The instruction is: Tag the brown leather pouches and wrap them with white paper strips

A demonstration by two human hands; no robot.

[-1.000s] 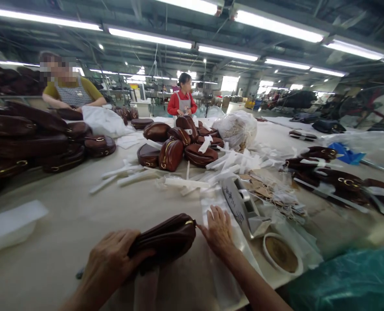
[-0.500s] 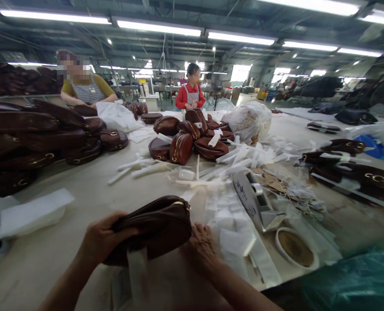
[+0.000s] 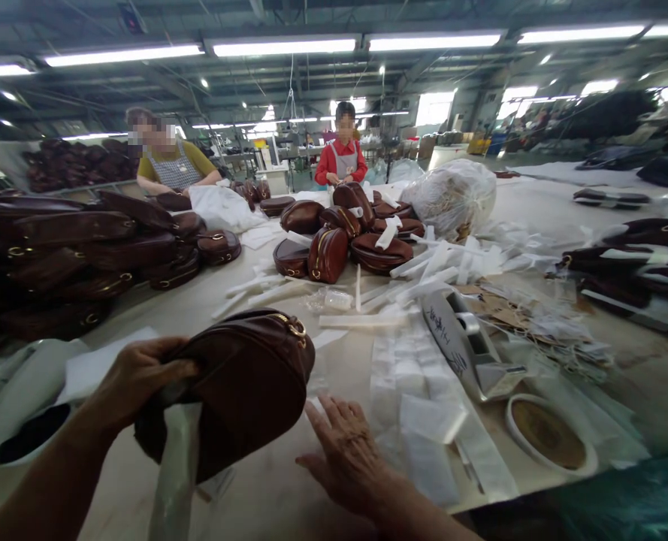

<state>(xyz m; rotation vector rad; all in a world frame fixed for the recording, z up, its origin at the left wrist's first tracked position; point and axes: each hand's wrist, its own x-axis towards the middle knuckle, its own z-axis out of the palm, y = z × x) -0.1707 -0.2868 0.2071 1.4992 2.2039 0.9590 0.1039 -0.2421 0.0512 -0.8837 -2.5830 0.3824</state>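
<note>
My left hand (image 3: 145,376) grips one end of a dark brown leather bag (image 3: 249,383), which is tilted above the table. A gold zipper and a ring show along the bag's top right edge. From its lower left side hangs a pale translucent strip (image 3: 176,466). To the right of the bag, my right hand (image 3: 345,447) is held apart from it, palm down with fingers spread and nothing in them. White sheets (image 3: 435,421) lie on the table (image 3: 277,488) just right of that hand.
Brown bags (image 3: 86,240) are piled at the left, with more bags (image 3: 327,255) ahead. A tape dispenser (image 3: 463,346) and a round dish (image 3: 551,434) stand at the right. Two people, one in red (image 3: 342,161), are across the table.
The bag has moved left and turned to show more of its broad side. My right hand has come away from it and its fingers have spread. The view has shifted to the right.
</note>
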